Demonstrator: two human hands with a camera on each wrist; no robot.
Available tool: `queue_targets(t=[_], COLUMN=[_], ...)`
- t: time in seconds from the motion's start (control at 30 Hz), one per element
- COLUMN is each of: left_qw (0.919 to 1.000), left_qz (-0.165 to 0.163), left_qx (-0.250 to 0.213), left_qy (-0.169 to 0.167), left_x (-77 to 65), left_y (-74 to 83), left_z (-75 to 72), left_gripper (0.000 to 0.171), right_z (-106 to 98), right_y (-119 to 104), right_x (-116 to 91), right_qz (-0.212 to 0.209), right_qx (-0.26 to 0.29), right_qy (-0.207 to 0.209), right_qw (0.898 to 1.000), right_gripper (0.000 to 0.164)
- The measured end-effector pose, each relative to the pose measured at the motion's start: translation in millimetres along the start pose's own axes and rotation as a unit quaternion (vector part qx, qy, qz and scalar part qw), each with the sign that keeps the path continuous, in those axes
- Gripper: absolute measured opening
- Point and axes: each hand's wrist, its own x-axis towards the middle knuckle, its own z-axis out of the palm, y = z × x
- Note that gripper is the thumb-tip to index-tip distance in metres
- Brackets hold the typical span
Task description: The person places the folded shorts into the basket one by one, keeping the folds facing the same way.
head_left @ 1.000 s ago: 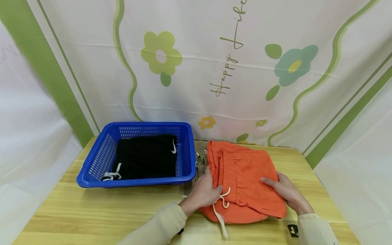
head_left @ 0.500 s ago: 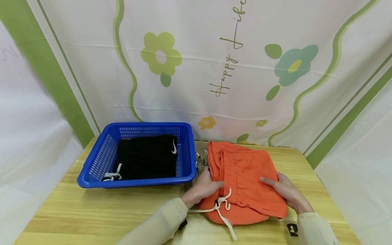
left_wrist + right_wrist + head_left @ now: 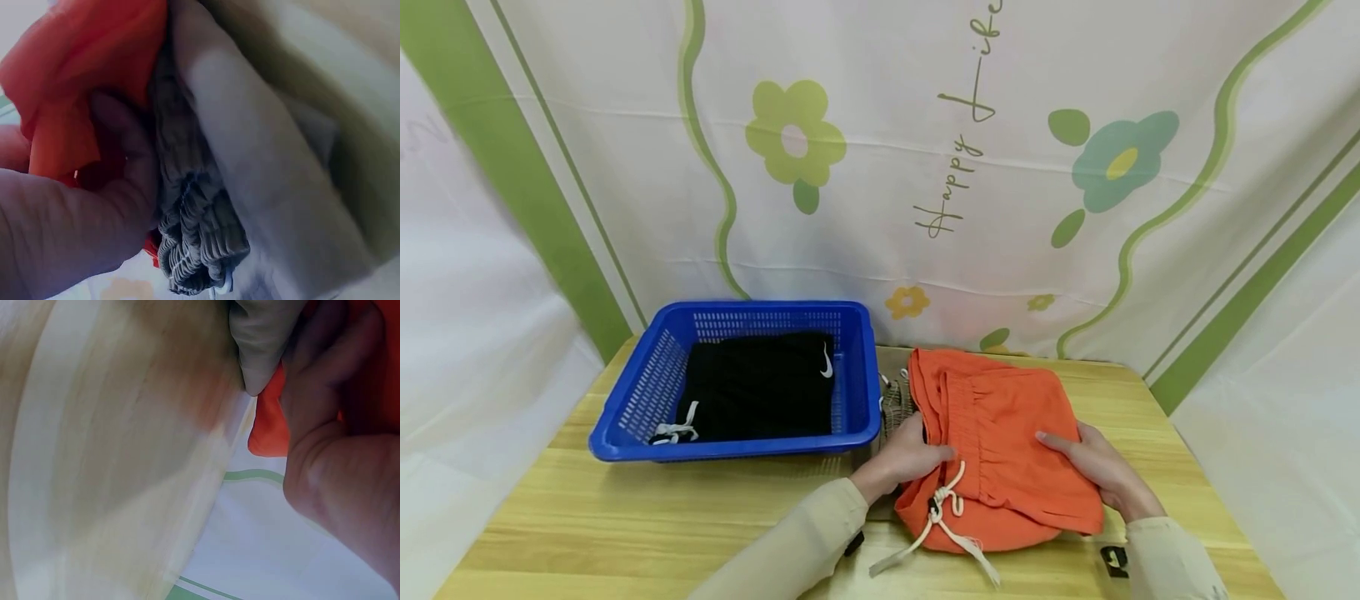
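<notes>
Folded orange shorts [image 3: 1015, 433] lie on the right half of the table. Their white drawstring [image 3: 937, 518] is knotted, its ends trailing toward the near edge. My left hand [image 3: 906, 458] grips the shorts' left, waistband side, thumb on top; in the left wrist view orange cloth sits between thumb and fingers. My right hand [image 3: 1101, 468] holds the right edge, thumb over the cloth and fingers mostly hidden beneath. Under the shorts lies a grey-brown garment; its gathered waistband [image 3: 200, 231] shows beside the left hand, and a fold [image 3: 262, 344] of it appears near the right fingers.
A blue plastic basket [image 3: 730, 451] stands left of the shorts, holding folded black clothing [image 3: 760, 387] with a white swoosh and white drawstring. A printed curtain [image 3: 865, 183] hangs behind the wooden table [image 3: 647, 525]. A small black item [image 3: 1115, 561] shows by the right sleeve.
My left hand has shifted slightly right and up along the waistband, away from the drawstring. The drawstring's left end has swung down toward the near edge. The right hand stays nearly still.
</notes>
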Motion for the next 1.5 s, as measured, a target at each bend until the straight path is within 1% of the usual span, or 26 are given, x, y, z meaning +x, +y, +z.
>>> queue_targets(t=[0.07,0.17,0.27,0.43,0.63,0.77,0.87,0.93,1.0,1.07,1.2,1.27,1.33,1.5], left_qw=[1.0,1.0,1.0,0.9996,0.9979,0.9958,0.9958,0.9964,0.9969,0.9969,0.9947,0.9939,0.9927,0.9919], left_qz=[-0.001,0.002,0.004,-0.001,0.001,-0.03,-0.051,-0.053,-0.048,-0.038,-0.027,-0.016,-0.005,0.024], left_qx=[0.008,0.006,-0.008,-0.028,-0.064,-0.086,-0.076,-0.066,-0.062,-0.068,-0.098,-0.109,-0.12,-0.124], left_qy=[0.002,0.002,0.003,0.003,-0.011,-0.004,0.005,0.007,0.004,0.0,-0.011,-0.012,-0.012,-0.005], left_x=[1.4,3.2,3.7,4.7,9.6,10.3,10.2,10.4,10.8,11.8,13.6,13.5,12.8,8.9], left_y=[-0.8,0.0,2.0,3.6,1.0,-0.4,-1.2,-2.0,-2.8,-4.2,-6.2,-6.6,-5.8,-1.9], left_z=[0.5,1.1,2.5,5.0,6.2,6.2,6.0,5.8,5.7,6.2,8.2,9.1,9.4,8.6], left_gripper=[0.052,0.046,0.04,0.028,0.025,0.026,0.032,0.036,0.038,0.039,0.041,0.042,0.043,0.043], right_z=[0,0,1,1,1,2,2,2,1,1,0,0,-1,-1], right_y=[0,-1,-1,0,-1,-2,-3,-5,-5,-6,-5,-5,-5,-7], right_x=[0,0,-1,-3,-5,-6,-7,-8,-8,-9,-9,-9,-9,-13], right_qz=[-0.001,0.0,0.003,-0.009,-0.033,-0.036,-0.031,-0.026,-0.02,-0.017,-0.016,-0.025,-0.043,-0.082], right_qx=[0.001,0.003,0.005,-0.007,-0.021,-0.027,-0.018,-0.007,0.002,0.005,0.005,0.004,-0.005,-0.024], right_qy=[-0.001,-0.003,-0.001,-0.002,0.005,0.008,0.005,-0.002,-0.004,-0.008,-0.011,-0.01,-0.009,0.003], right_qw=[1.0,1.0,1.0,1.0,0.999,0.999,0.999,1.0,1.0,1.0,1.0,1.0,0.999,0.996], right_gripper=[0.066,0.067,0.066,0.068,0.068,0.068,0.066,0.064,0.063,0.063,0.063,0.062,0.062,0.065])
